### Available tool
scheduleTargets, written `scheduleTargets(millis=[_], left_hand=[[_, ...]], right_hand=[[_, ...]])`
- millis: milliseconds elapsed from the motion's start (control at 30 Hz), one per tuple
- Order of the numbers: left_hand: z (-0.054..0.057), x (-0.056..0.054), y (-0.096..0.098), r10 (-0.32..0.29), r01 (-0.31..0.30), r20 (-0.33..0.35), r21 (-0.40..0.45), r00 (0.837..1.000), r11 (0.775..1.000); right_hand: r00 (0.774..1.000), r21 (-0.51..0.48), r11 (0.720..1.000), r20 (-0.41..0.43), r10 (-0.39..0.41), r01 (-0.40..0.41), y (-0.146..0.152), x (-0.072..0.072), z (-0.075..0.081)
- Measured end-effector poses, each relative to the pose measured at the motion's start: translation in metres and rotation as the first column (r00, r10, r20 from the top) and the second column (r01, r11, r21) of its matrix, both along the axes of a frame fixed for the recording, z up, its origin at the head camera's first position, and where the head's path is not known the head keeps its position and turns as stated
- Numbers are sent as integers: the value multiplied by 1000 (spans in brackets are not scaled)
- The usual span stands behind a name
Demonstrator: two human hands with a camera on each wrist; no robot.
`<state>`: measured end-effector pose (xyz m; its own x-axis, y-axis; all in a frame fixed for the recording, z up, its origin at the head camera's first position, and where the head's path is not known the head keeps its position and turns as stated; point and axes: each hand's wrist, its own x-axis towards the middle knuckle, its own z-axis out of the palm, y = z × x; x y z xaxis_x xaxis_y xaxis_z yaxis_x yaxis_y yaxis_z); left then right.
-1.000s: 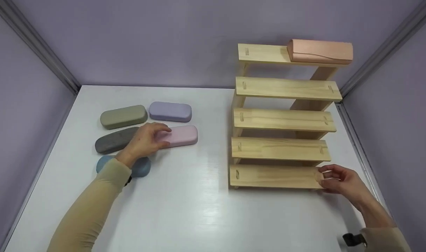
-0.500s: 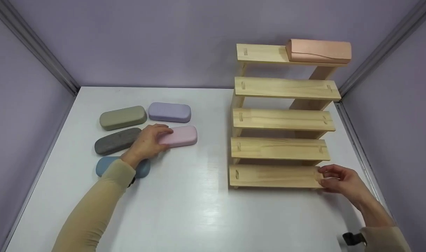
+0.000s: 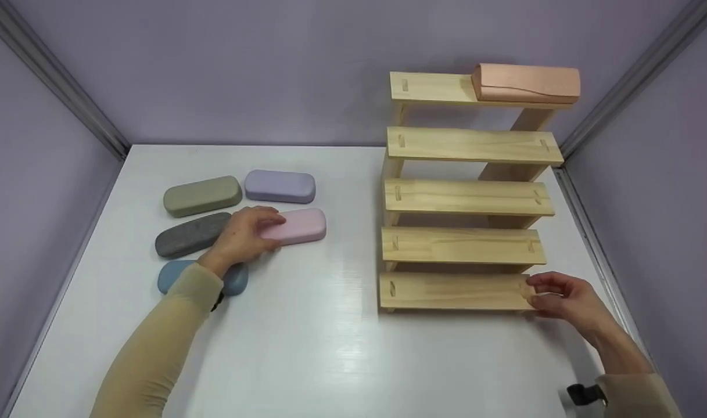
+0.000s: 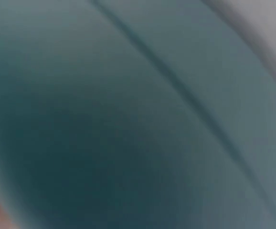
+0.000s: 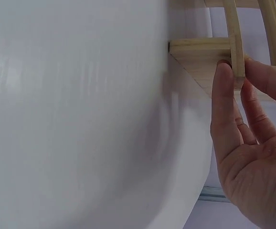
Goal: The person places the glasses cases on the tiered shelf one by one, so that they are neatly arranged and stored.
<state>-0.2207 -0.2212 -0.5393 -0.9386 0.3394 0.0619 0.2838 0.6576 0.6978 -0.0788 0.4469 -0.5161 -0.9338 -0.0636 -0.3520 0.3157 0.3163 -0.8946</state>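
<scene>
My left hand (image 3: 243, 237) holds the left end of a pink glasses case (image 3: 301, 225) on the table, thumb at the near side and fingers over the far side. The hand covers that end. Under my left wrist lies a blue glasses case (image 3: 235, 280), which fills the left wrist view as a blurred teal surface (image 4: 128, 119) with a dark seam. My right hand (image 3: 575, 302) pinches the right end of the lowest board of a wooden tiered rack (image 3: 458, 292); in the right wrist view the thumb (image 5: 223, 102) presses one face of the board's end.
A grey glasses case (image 3: 191, 235), a green one (image 3: 203, 196) and a lavender one (image 3: 280, 186) lie around my left hand. A peach flap case (image 3: 528, 82) sits on the rack's top board. Walls (image 3: 260, 69) enclose the white table (image 3: 307, 348).
My left hand has shifted slightly right and its grasp on the pink case has drawn closer. The pink case stays in place. My right hand keeps its hold on the rack.
</scene>
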Motion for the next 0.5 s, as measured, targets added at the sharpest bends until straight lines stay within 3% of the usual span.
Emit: scheduleTargets(millis=[267, 500], left_hand=[[5, 0, -1, 2, -1, 28, -38, 1000, 999], [4, -1, -2, -28, 27, -10, -91, 1000, 995]], right_hand=[[1000, -16, 1000, 4, 3, -3, 0, -1, -1], [1000, -57, 998, 1, 6, -6, -2, 0, -1]])
